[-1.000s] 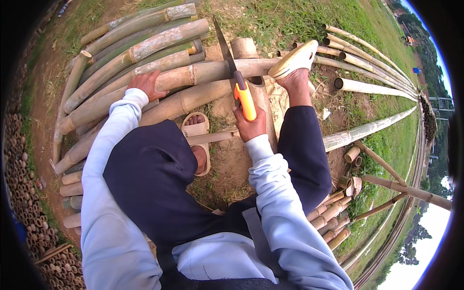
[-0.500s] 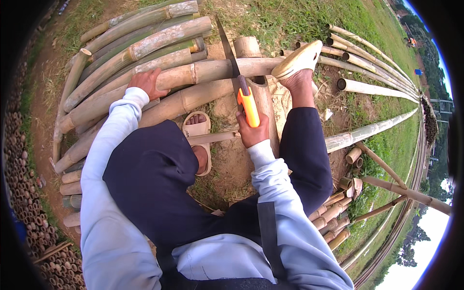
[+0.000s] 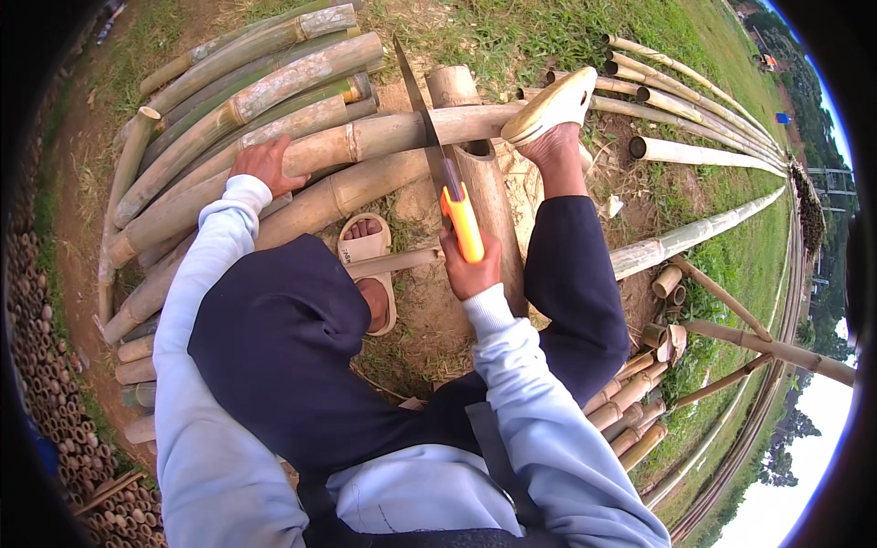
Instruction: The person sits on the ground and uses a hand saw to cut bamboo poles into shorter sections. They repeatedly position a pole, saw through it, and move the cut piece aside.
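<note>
My right hand (image 3: 470,265) is wrapped around the orange handle of a handsaw (image 3: 461,219). Its dark blade lies across a bamboo pole (image 3: 384,137), crossing it between my left hand and my raised foot. On the pole's left stretch my left hand (image 3: 265,167) grips the top, thumb toward me. My foot in a cream sandal (image 3: 551,107) presses on the right end. Beneath, a thick bamboo support (image 3: 489,192) runs toward me, next to an upright stub (image 3: 452,87). How deep the blade sits in the bamboo is hard to make out.
Cut bamboo lengths (image 3: 301,59) are stacked at the far left. Long poles (image 3: 703,153) lie on grass to the right. My other sandalled foot (image 3: 367,239) stands on the dirt by a split bamboo strip (image 3: 393,262). Short pieces (image 3: 630,402) lie near my right knee.
The handsaw and my right hand have drawn back toward me, the blade sliding across the pole. My left hand keeps its hold, and the whole view has shifted slightly.
</note>
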Tool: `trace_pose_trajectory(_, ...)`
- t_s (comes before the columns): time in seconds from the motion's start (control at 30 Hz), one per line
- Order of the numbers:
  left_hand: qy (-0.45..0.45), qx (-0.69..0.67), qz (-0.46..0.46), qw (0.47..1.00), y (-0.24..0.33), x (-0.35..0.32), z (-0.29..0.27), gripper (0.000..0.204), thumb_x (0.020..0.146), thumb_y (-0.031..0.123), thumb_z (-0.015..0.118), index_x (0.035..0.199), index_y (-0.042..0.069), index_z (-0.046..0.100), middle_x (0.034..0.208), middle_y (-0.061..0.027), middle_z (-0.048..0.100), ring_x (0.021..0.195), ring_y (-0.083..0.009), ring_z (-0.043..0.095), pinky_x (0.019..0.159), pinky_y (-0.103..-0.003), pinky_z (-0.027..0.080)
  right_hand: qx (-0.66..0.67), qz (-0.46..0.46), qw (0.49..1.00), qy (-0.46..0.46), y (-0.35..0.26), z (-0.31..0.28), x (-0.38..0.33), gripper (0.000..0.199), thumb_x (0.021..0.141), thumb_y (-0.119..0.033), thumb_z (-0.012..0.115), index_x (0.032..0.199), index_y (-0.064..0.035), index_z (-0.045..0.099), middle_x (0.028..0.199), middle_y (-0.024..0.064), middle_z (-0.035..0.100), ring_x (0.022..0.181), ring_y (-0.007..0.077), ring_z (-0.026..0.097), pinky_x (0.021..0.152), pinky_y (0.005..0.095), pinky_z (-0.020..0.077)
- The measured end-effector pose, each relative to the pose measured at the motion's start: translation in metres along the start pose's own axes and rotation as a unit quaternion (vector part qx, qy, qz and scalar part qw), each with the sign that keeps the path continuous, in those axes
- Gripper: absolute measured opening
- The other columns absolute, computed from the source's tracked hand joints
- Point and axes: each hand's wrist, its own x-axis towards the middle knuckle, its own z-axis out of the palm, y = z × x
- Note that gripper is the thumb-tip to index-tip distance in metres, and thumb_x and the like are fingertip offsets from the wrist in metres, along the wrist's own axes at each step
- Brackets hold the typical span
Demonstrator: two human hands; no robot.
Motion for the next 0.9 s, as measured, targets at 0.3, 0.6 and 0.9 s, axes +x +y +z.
trace_pose_trajectory(0.3,0.002,-0.008,-0.01,1.0,-0.007,-0.008,0.003,0.075,0.072,0.054,0.083,0.127,0.008,0.061,0.112,-0.0232,0.073,0.101,-0.0417,0.071,0.09,-0.049,0.056,0.006,0.109,0.992,-0.061,-0.012,-0.082,-0.174,0.036,0.091,-0.002,0.07,0.127,0.0039,0.068,0.086,0.0162,0.073,0.082,0.0194,0.073,0.08,0.0313,0.0553)
trace_pose_trajectory(0.6,-0.005,0.006,0.001,1.0,0.002,0.004,0.0,0.073,0.073,0.056,0.083,0.126,0.012,0.06,0.109,-0.0193,0.075,0.098,-0.0414,0.072,0.088,-0.05,0.057,0.015,0.014,0.999,-0.031,-0.009,0.01,0.049,0.024,0.089,-0.014,0.076,0.086,0.0066,0.064,0.067,0.0181,0.063,0.059,0.0256,0.06,0.062,0.0398,0.0493)
trace_pose_trajectory(0.9,-0.005,0.007,-0.003,1.0,-0.011,-0.01,0.005,0.081,0.074,0.057,0.081,0.134,0.008,0.058,0.101,-0.0225,0.075,0.096,-0.0417,0.072,0.086,-0.051,0.057,0.018,0.112,0.992,-0.058,-0.012,-0.07,-0.159,0.035,0.093,-0.004,0.072,0.126,0.0043,0.069,0.086,0.0106,0.072,0.082,0.0118,0.067,0.083,0.0288,0.0541)
